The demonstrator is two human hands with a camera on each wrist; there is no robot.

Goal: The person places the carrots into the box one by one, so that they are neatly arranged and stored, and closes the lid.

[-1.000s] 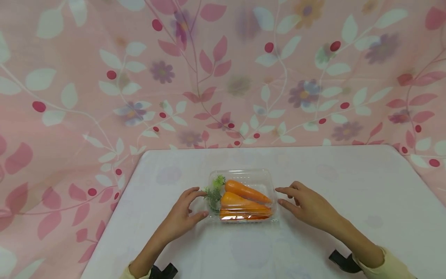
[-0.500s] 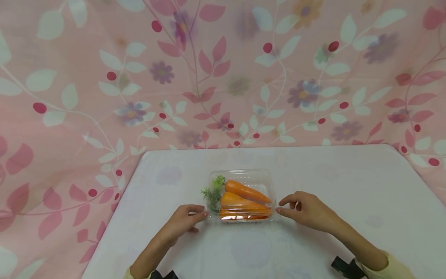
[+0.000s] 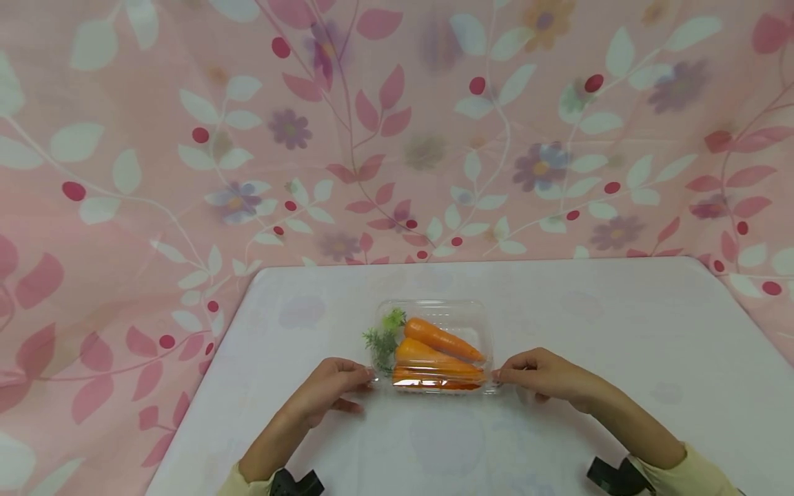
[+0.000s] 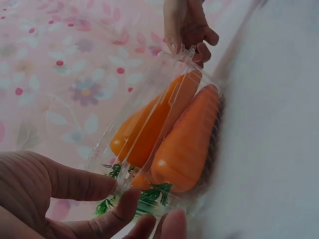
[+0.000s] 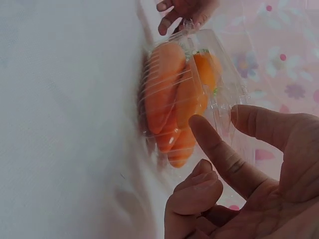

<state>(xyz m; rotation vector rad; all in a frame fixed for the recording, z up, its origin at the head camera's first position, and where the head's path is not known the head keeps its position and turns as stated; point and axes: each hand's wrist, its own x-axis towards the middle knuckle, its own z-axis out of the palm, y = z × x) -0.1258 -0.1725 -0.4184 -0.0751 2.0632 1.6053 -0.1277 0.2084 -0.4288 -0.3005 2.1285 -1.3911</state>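
A clear plastic clamshell box (image 3: 449, 310) lies on the table with several orange carrots (image 3: 442, 339) inside. Their green leafy tops (image 3: 383, 344) sit at the box's left end, some sprigs reaching to its edge. My left hand (image 3: 325, 389) pinches the near left corner between thumb and index finger; the left wrist view shows the thumb (image 4: 82, 184) at the seam of lid and base. At the near right corner, my right hand (image 3: 552, 375) pinches the rim, its thumb (image 5: 264, 124) and index finger on either side of the edge in the right wrist view.
The white cloth-covered table (image 3: 298, 296) carries the box near its middle. Behind it hangs a pink floral curtain (image 3: 397, 158). Black wrist mounts (image 3: 617, 475) sit at both sleeves.
Both hands have come from the sides of the box toward its near corners, and their fingers have closed on the rim. The box has shifted slightly to the right.
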